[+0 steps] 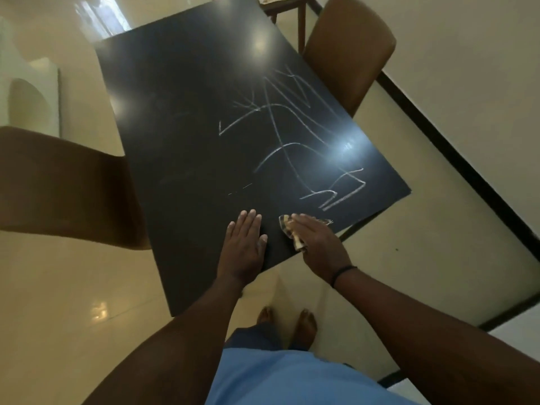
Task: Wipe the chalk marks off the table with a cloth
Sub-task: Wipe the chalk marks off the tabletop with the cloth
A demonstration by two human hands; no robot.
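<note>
White chalk marks (292, 135) run in scribbled lines over the right half of a black table (181, 118). My right hand (318, 241) presses flat on a patterned cloth (287, 226) near the table's front edge, just below the lowest marks. The cloth shows at the fingertips and beside the palm; the hand covers most of it. Left of it, my left hand (244, 247) lies flat on the bare tabletop with fingers straight and together, holding nothing.
A brown chair (350, 51) stands at the table's right side and another brown chair (67, 185) at its left. A small wooden table (289, 10) sits beyond the far corner. Glossy cream floor tiles surround everything. My feet (289, 323) stand at the table's front edge.
</note>
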